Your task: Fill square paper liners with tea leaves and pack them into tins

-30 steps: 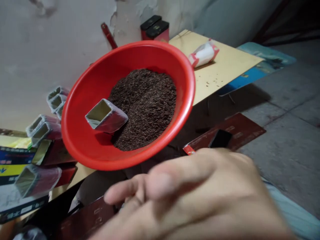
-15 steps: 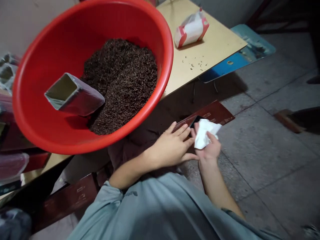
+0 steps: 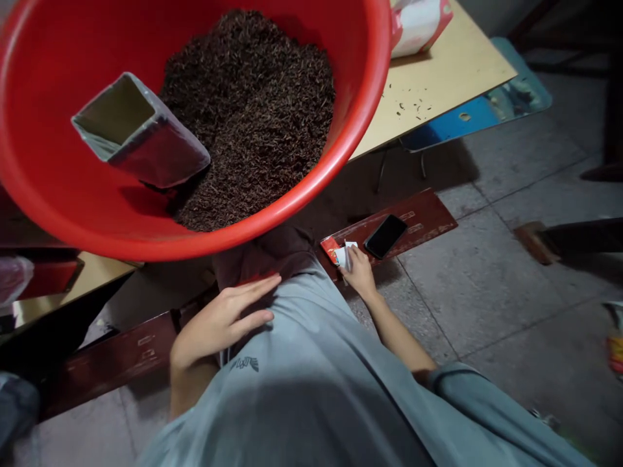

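My left hand (image 3: 221, 321) is held over my lap with its fingers stretched out and nothing in them. Down at the bench, my right hand (image 3: 359, 271) has its fingers closed on a white tissue (image 3: 344, 254), beside a small red packet (image 3: 329, 248). A black phone (image 3: 386, 236) lies on the dark red bench (image 3: 431, 217), just right of that hand. Above my lap, a large red basin (image 3: 292, 206) holds a heap of dark dried leaves (image 3: 257, 123). An open-topped rectangular container (image 3: 163, 146) leans in the basin, left of the heap.
The pale table (image 3: 462, 58) carries a red and white package (image 3: 419, 26) and scattered leaf bits. A blue stool (image 3: 448, 127) is partly under its edge. Bench wood (image 3: 117, 357) extends at lower left, and a dark stand with a wooden foot (image 3: 537, 243) is at right.
My hands have moved apart, the left toward my lap and the right down to the bench with the tissue. The red packet and the whole phone now show. The view has shifted.
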Demonstrator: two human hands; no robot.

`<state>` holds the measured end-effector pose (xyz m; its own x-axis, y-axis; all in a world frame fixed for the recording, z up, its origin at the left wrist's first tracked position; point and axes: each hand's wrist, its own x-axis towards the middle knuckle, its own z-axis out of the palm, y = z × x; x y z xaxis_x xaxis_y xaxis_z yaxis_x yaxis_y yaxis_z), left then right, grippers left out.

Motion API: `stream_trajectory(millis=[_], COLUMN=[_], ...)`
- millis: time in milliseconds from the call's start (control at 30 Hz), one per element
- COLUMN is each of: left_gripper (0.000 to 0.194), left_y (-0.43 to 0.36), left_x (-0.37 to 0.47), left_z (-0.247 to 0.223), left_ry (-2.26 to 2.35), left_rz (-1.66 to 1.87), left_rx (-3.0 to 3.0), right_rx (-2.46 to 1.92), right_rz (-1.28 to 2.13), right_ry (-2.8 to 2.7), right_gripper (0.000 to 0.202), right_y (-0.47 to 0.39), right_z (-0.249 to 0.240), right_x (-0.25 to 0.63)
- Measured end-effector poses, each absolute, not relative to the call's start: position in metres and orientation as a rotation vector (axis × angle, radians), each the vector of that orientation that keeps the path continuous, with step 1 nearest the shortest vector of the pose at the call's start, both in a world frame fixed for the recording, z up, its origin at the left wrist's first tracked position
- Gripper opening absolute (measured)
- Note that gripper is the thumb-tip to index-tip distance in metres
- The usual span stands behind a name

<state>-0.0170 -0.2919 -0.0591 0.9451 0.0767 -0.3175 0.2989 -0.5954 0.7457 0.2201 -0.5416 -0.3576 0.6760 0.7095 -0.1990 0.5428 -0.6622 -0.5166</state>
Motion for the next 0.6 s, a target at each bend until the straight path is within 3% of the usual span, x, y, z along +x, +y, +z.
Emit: stream_trajectory(millis=[133, 233, 367, 500, 600], left_gripper=[0.055, 0.056, 0.057, 0.058, 0.061], left_y=[-0.294, -0.286, -0.260, -0.220, -0.188], left_x=[-0.039, -0.048, -0.062, -0.083, -0.112], left_z=[-0.070, -0.069, -0.052, -0.030, -0.027], left_ry=[0.291, 0.236, 0.211, 0.102, 0.058], left_rz=[-0.295, -0.345, -0.342, -0.206, -0.135], left_rx=[2.216, 2.206, 2.187, 2.068, 2.031], right_rx=[-2.495, -2.526, -2.364, -2.084, -1.983], right_rz=[0.536, 0.524, 0.352, 0.615, 0.741], right_ry=[-0.978, -0.910, -0.775, -0.859, -0.854], right_gripper=[0.088, 0.089, 0.062, 0.031, 0.032], right_y=[-0.544, -0.540, -0.522, -0.476, -0.431], right_z=[-0.356, -0.346, -0.321, -0.303, -0.295], right_x=[0.225, 0.220, 0.197, 0.179, 0.182])
